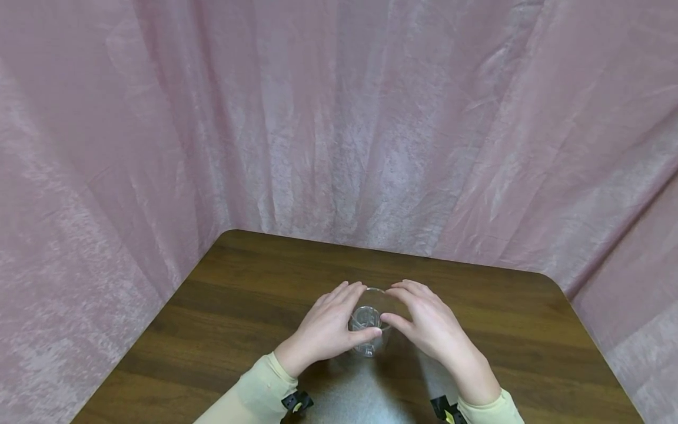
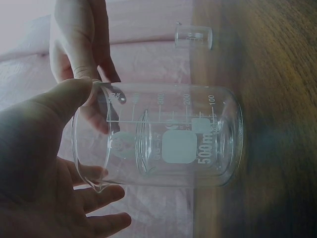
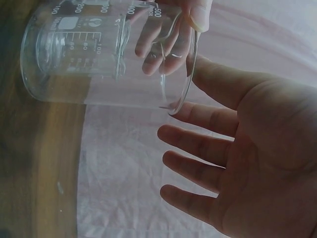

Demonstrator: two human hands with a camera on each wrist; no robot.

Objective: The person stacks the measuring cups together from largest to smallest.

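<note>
A clear glass beaker (image 2: 225, 101) marked 500 ml stands upright on the table, a smaller graduated glass beaker (image 3: 84, 49) inside it. My left hand (image 1: 331, 321) holds the large beaker at its rim, thumb on the near side and fingers round the far left side. From the other side my right hand (image 1: 431, 321) reaches to the same rim. Its thumb and index fingertip are right at the glass edge, and the other fingers (image 3: 195, 171) are spread, fairly straight, away from the glass.
Another small glass beaker (image 2: 194, 37) stands farther off on the wooden table (image 1: 238, 282), in the left wrist view. Pink curtains (image 1: 339, 118) hang behind the table and along both sides. Each sleeve carries a small black wrist device (image 1: 296, 401).
</note>
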